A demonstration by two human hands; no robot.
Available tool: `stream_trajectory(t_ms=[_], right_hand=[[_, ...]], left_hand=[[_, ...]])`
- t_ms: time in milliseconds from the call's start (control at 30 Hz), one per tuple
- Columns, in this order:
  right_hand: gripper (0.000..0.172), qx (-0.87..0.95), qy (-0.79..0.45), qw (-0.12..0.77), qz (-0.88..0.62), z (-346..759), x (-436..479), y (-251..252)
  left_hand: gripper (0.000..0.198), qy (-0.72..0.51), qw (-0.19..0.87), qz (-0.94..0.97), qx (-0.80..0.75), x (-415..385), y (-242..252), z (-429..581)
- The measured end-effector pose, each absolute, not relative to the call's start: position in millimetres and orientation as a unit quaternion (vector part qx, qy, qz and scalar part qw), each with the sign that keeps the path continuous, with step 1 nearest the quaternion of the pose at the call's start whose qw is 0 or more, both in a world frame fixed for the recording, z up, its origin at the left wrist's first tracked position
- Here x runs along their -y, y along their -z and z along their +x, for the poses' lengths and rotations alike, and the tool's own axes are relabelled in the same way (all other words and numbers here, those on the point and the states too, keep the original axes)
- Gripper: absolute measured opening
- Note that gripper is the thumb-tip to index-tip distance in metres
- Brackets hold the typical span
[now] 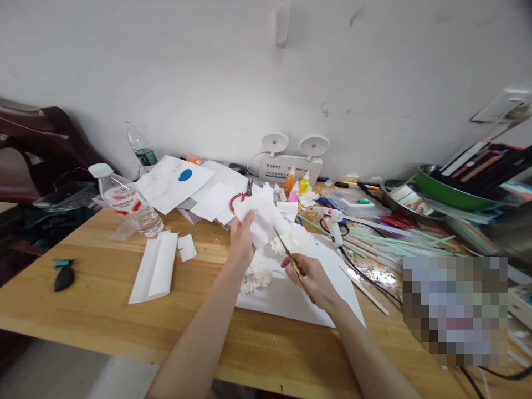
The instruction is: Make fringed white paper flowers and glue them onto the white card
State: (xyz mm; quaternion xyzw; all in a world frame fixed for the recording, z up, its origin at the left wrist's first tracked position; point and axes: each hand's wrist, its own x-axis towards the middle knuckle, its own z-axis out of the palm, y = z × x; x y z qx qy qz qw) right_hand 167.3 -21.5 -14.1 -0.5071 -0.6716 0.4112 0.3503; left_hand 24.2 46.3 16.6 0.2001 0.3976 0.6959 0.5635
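My left hand (pixel 243 239) pinches a sheet of white paper (pixel 264 213) by its lower left side, holding it up off the table. In my right hand (pixel 310 277) is a pair of scissors (pixel 291 257) with gold-coloured handles; the blades point up and left, near the paper's right edge. Whether the blades touch the paper I cannot tell. Beneath both hands a large white sheet (pixel 291 307) lies on the table, bearing clumps of crumpled white paper (pixel 255 278). A second pair of scissors with red handles (pixel 236 200) rests behind my left hand.
A water bottle (pixel 133 205) stands at the left, near a folded paper (pixel 160 269). Loose sheets (pixel 174 180) lie behind. A white glue gun (pixel 334 224), its black cord and several thin sticks occupy the right. Small paint bottles (pixel 304 183) stand before an emergency light (pixel 291 166).
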Motion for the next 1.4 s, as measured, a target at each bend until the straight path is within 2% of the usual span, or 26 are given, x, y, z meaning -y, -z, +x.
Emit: stream_trajectory(t_ms=[233,567,933,1400], right_hand=[[0.037,0.627,-0.465,0.367,-0.506,168.6,19.7,19.5],[0.043,0.596,-0.505,0.385,-0.491,166.6,18.6,19.9],[0.048,0.558,-0.562,0.416,-0.448,167.5,16.7,21.9],[0.047,0.544,-0.545,0.442,-0.461,165.8,17.2,20.1]], left_hand=[[0.025,-0.698,0.565,0.248,-0.364,-48.3,-13.1,21.6],[0.025,-0.641,0.549,0.359,-0.399,-42.8,-4.1,27.2],[0.026,-0.623,0.593,0.329,-0.39,-36.8,-4.3,36.7],[0.028,-0.585,0.641,0.337,-0.364,-29.3,-11.4,41.2]])
